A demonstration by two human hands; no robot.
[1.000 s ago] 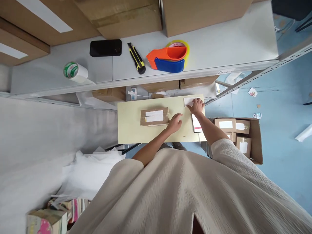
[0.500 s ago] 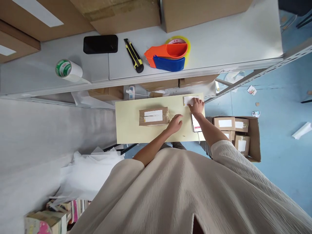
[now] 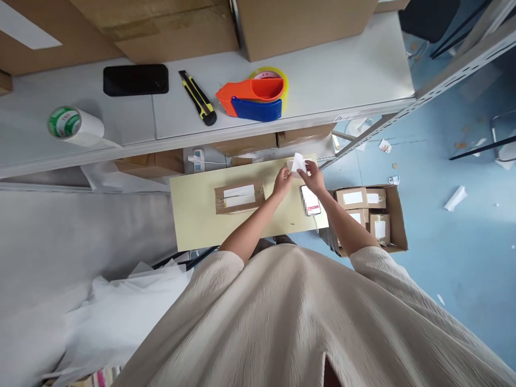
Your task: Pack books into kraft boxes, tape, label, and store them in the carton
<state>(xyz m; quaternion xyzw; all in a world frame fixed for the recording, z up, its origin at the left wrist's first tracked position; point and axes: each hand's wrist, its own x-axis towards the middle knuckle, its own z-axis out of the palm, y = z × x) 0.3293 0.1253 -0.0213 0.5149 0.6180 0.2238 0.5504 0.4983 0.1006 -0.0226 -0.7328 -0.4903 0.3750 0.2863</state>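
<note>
Over the back right of the pale yellow table [image 3: 193, 220], my left hand [image 3: 282, 181] and my right hand [image 3: 314, 177] meet at a small white label [image 3: 298, 163]. Both are closed, pinching the label from either side, and part of it stands up folded. To the left of my hands lies a taped cardboard box [image 3: 258, 203] with a white label across its top. Just below my right hand is a phone [image 3: 310, 200] with a lit screen and a cable.
A grey shelf [image 3: 322, 97] above the table bears a tape dispenser [image 3: 253, 99], a box cutter [image 3: 197, 98], a dark phone [image 3: 136, 80] and a tape roll [image 3: 76, 126]. An open carton [image 3: 397, 217] of small boxes stands right. White sheets [image 3: 121, 306] lie lower left.
My right hand has picked the white label up from the table and drawn it left. My left hand has moved up to it and closed on it. The view has shifted right.
</note>
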